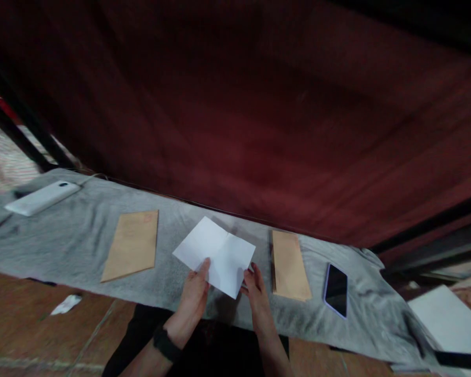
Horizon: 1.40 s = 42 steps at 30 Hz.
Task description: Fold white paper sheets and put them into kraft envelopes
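Note:
A white sheet of paper, creased down its middle, is held between my hands above the grey cloth. My left hand grips its lower left edge, thumb on top and the other fingers hidden underneath. At the lower right corner my right hand pinches the sheet between thumb and fingers. To the left lies a brown envelope with a small reddish mark near its top corner. On the right rests a stack of brown envelopes, close to my right hand.
A phone with a purple edge lies right of the stack. At the far left is a white device with a cable. The grey cloth covers the narrow surface, and a dark red curtain hangs behind it. White scrap lies on the floor.

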Each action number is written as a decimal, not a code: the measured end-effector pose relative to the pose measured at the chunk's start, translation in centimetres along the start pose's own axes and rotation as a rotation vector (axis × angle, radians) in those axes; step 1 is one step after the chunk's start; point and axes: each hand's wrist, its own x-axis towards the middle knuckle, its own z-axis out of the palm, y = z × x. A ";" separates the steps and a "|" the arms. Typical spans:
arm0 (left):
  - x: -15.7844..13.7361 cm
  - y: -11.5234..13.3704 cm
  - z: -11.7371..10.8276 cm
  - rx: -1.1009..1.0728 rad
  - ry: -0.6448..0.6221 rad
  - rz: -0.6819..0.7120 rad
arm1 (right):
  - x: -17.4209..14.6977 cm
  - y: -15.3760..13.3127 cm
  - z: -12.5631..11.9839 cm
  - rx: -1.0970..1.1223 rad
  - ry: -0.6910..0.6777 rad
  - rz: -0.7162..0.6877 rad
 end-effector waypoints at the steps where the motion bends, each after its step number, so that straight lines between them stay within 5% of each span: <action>1: -0.1 -0.6 0.0 0.003 0.005 -0.011 | -0.2 0.6 0.0 0.037 -0.037 0.040; 5: -0.2 -2.6 -0.2 -0.036 0.054 -0.072 | -0.2 1.9 0.1 0.051 -0.081 0.105; 11: 1.2 -2.8 -3.3 -0.033 0.169 -0.032 | 3.0 2.9 -0.7 -0.210 -0.086 -0.021; 16: 2.7 -2.7 -6.6 0.309 0.103 0.213 | 3.7 3.7 -1.6 -0.541 -0.023 -0.176; 21: 2.8 -3.0 -7.4 0.723 0.094 0.356 | 2.5 3.2 -0.6 -1.026 0.128 -0.439; 26: 3.0 -2.4 -7.6 1.061 0.063 0.351 | 1.7 3.2 1.8 -1.180 -0.086 -0.655; 30: 2.4 -1.5 -7.9 1.324 0.017 0.333 | 1.6 4.1 2.9 -1.280 -0.163 -0.663; 35: 1.7 -1.4 -7.1 1.512 0.109 0.719 | 1.5 4.7 2.9 -1.313 -0.160 -0.657; 38: 2.5 -3.0 -5.1 1.427 -0.075 0.979 | 1.5 4.7 2.6 -1.309 -0.174 -0.665; 42: 4.2 -5.5 -2.3 1.441 -0.318 1.005 | 1.5 4.7 2.6 -1.294 -0.177 -0.685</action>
